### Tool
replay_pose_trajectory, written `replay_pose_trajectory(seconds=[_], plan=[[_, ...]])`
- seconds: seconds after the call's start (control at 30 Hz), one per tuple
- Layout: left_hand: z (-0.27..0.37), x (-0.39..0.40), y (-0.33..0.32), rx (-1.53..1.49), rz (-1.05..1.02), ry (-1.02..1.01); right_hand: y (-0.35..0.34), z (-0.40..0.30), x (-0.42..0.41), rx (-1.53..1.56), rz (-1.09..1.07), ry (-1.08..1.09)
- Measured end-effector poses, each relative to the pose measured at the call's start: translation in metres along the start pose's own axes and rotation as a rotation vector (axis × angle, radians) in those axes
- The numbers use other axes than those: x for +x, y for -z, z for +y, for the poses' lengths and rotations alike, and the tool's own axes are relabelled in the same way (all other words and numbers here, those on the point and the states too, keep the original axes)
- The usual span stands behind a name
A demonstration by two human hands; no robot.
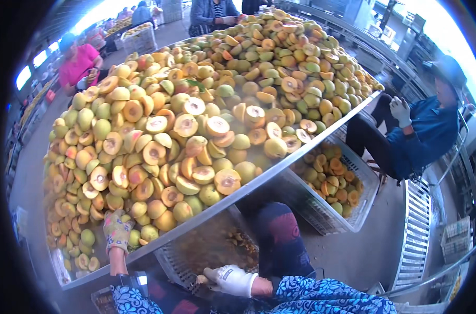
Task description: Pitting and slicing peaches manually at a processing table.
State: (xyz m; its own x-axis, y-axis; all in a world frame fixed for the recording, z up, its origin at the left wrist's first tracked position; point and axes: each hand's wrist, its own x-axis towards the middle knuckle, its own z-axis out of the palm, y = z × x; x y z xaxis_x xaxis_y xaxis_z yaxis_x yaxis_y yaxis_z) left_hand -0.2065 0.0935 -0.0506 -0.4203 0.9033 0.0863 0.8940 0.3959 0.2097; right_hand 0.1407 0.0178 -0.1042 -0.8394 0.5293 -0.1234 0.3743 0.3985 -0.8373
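My left hand (118,230), in a flower-patterned glove, reaches over the near rim of a metal-edged table (261,178). Its fingers are at the edge of a large heap of halved yellow peaches (153,153), and the fruit partly hides them. Whether they grip a piece is not clear. Lower down, my right hand (234,279) wears a white glove and is held in front of my lap. Its fingers are curled, with a small pale shape at their tips that I cannot identify. Beneath it stands a plastic crate (171,261) with peach stones (242,245) inside.
A grey plastic crate (357,225) of peach halves (332,180) stands under the table's right side. A seated person (422,129) in blue is at the right. Other people (81,64) sit around the far sides. A slatted white rack (412,231) lies at the right.
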Motion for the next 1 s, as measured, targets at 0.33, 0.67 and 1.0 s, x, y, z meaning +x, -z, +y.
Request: replay_pose_trajectory(seconds=[0.33, 0.67, 1.0], plan=[[0.037, -0.098, 0.069, -1.495, 0.286, 0.048, 0.036, -0.022, -0.011, 0.369, 0.027, -0.031], [0.130, -0.219, 0.071, -2.115, 0.167, 0.118, 0.055, -0.125, -0.008, 0.421, -0.032, 0.126], [0.149, -0.245, 0.073, -1.990, 0.303, 0.171, 0.046, -0.123, -0.021, 0.317, -0.068, 0.159]])
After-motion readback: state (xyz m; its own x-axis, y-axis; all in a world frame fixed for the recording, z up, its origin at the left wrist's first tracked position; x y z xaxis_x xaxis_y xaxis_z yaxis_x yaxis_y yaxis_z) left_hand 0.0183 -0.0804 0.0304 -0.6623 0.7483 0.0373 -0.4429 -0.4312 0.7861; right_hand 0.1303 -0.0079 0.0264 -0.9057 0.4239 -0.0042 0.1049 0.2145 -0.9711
